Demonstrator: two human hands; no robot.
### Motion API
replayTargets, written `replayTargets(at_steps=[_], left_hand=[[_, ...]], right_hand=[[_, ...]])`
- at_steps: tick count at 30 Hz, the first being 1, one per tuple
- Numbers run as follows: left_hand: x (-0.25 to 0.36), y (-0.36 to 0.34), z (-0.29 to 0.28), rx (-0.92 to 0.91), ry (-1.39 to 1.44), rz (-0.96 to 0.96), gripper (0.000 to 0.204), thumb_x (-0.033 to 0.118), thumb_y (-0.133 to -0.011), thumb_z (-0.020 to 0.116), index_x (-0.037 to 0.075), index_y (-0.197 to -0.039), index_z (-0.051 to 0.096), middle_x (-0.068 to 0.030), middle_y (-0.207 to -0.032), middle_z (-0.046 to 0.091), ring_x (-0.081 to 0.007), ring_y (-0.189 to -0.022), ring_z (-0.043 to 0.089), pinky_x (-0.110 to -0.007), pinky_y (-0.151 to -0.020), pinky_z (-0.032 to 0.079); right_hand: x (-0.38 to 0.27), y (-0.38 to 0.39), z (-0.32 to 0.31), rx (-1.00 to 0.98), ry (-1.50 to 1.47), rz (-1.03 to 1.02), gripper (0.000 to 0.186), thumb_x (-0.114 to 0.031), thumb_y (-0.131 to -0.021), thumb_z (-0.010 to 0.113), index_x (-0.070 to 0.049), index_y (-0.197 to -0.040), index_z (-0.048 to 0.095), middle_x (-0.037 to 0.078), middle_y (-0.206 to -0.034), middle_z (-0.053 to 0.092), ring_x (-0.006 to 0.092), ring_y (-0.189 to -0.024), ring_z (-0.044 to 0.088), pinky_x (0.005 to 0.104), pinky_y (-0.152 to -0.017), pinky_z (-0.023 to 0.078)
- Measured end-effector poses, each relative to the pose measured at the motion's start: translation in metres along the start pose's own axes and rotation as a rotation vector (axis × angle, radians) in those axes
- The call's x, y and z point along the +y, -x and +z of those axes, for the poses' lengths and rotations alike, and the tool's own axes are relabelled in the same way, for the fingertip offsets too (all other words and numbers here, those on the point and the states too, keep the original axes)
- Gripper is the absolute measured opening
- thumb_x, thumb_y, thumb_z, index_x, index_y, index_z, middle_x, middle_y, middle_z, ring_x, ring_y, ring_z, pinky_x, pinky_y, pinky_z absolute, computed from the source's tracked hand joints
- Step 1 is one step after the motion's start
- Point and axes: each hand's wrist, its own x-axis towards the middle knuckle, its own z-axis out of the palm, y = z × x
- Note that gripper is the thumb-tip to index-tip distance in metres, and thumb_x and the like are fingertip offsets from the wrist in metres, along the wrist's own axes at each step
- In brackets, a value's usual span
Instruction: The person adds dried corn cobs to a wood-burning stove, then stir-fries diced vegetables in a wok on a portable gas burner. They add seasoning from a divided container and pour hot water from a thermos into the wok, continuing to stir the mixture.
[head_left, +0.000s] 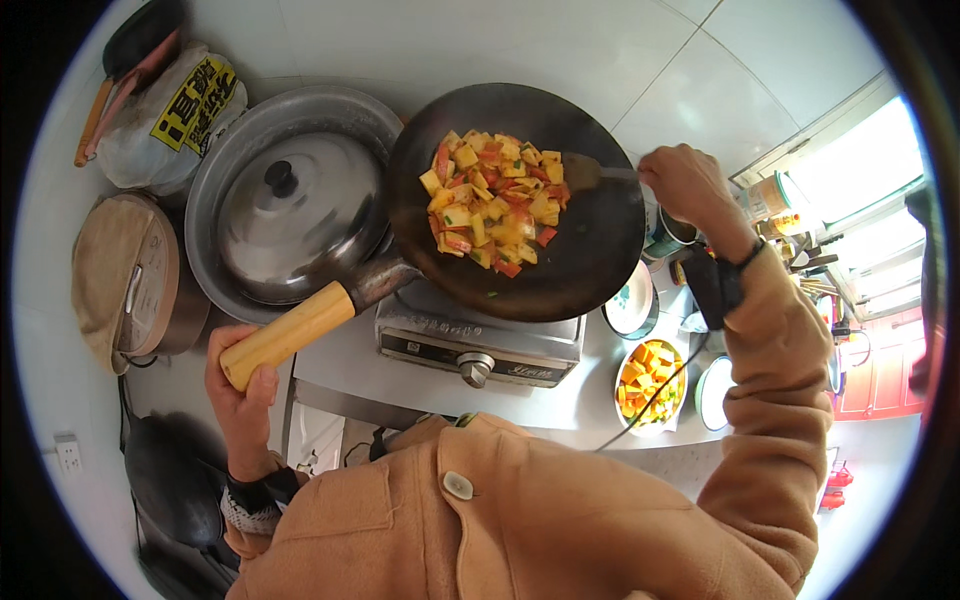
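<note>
Food (495,205) is apparently being stirred, left grip (243,395) clasping handle (290,335), right grip (692,185) clasping spatula (590,172) by right edge of wok (590,262); next stroke is likely needing steadiness.

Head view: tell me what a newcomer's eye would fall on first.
First, the round black metal wok just above centre, heaped with diced yellow-and-red food; the left hand grips its pale wooden handle. Next, toward the upper right, the right hand holds a greyish flat-bladed spatula at the food's right edge. Then, left of the wok, the shiny domed silver metal lid.
</note>
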Motion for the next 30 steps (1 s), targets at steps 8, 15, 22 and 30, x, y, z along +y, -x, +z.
replayTargets(at_steps=[8, 15, 22, 30], left_hand=[[0.003, 0.000, 0.000, -0.011, -0.048, 0.018, 0.031, 0.014, -0.086, 0.065, 0.003, -0.111, 0.051, -0.0015, -0.088, 0.055, -0.0027, -0.059, 0.043, -0.016, -0.050, 0.035], [0.000, 0.001, -0.001, -0.010, 0.004, 0.005, 0.032, 0.013, -0.084, 0.066, 0.003, -0.110, 0.052, -0.0017, -0.089, 0.055, -0.0031, -0.058, 0.043, -0.016, -0.049, 0.036], [0.000, 0.002, 0.001, 0.020, -0.019, -0.010, 0.031, 0.011, -0.083, 0.065, 0.003, -0.109, 0.051, -0.0014, -0.087, 0.056, -0.0028, -0.057, 0.044, -0.017, -0.048, 0.035], [-0.001, 0.003, -0.001, 0.011, -0.006, -0.011, 0.031, 0.012, -0.082, 0.065, 0.003, -0.109, 0.052, -0.0004, -0.085, 0.055, -0.0024, -0.059, 0.043, -0.017, -0.051, 0.035]], right_hand=[[-0.044, -0.010, 0.002, 0.097, -0.343, -0.313, 0.020, -0.023, -0.089, 0.060, -0.013, -0.102, 0.071, 0.011, -0.085, 0.069, 0.0333, -0.082, 0.065, 0.0436, -0.071, 0.051], [-0.062, 0.026, -0.007, 0.052, -0.115, -0.316, 0.014, -0.021, -0.088, 0.060, -0.013, -0.094, 0.070, 0.012, -0.076, 0.066, 0.0344, -0.077, 0.064, 0.0455, -0.068, 0.050], [0.007, 0.033, -0.019, -0.078, 0.035, 0.017, 0.018, -0.023, -0.089, 0.056, -0.017, -0.092, 0.072, 0.009, -0.083, 0.069, 0.0322, -0.082, 0.067, 0.0444, -0.074, 0.053], [-0.009, 0.018, 0.009, 0.091, -0.291, -0.184, 0.018, -0.024, -0.087, 0.061, -0.011, -0.090, 0.073, 0.014, -0.084, 0.069, 0.0355, -0.082, 0.065, 0.0438, -0.072, 0.052]])
